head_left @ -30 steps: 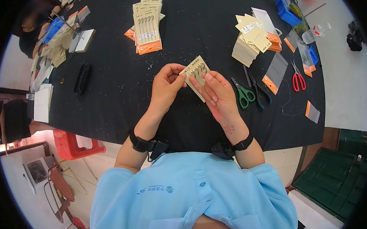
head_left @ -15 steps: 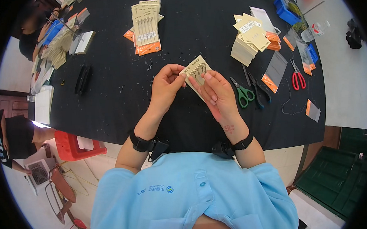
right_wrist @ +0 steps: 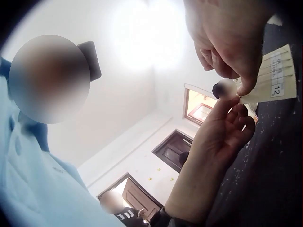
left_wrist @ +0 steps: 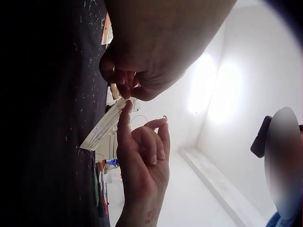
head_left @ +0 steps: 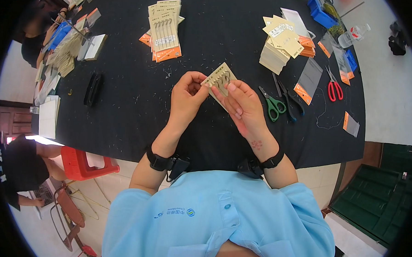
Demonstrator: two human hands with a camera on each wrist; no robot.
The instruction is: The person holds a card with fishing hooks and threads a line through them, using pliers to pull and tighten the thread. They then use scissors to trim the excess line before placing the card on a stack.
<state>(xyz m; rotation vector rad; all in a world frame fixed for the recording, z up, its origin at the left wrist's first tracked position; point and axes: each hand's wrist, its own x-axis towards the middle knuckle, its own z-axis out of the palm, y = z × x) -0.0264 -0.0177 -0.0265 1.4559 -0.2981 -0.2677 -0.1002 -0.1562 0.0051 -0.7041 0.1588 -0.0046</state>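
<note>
A cream card (head_left: 214, 75) with several dark fishing hooks (head_left: 224, 79) along it is held tilted above the black table. My left hand (head_left: 185, 97) pinches its left edge between thumb and fingers. My right hand (head_left: 247, 105) is at the card's other side, its index fingertip against the card near the left fingertips. In the left wrist view, the right thumb and a finger pinch a small hook (left_wrist: 165, 117), and a thin line arcs from it toward the card. A label with the number 12 (right_wrist: 277, 90) shows on the card in the right wrist view.
Finished-looking hook cards (head_left: 164, 32) lie stacked ahead, left of a pile of blank cards (head_left: 274, 58). Green-handled scissors (head_left: 275, 108), pliers (head_left: 291, 102) and red-handled scissors (head_left: 335, 90) lie to the right. A black case (head_left: 93, 89) sits at left, and a red stool (head_left: 82, 164) stands below the table edge.
Both hands stay nearly in place, the right fingers shifting only slightly at the card. At the far left, another person has come further into view and leans over the laptop.
</note>
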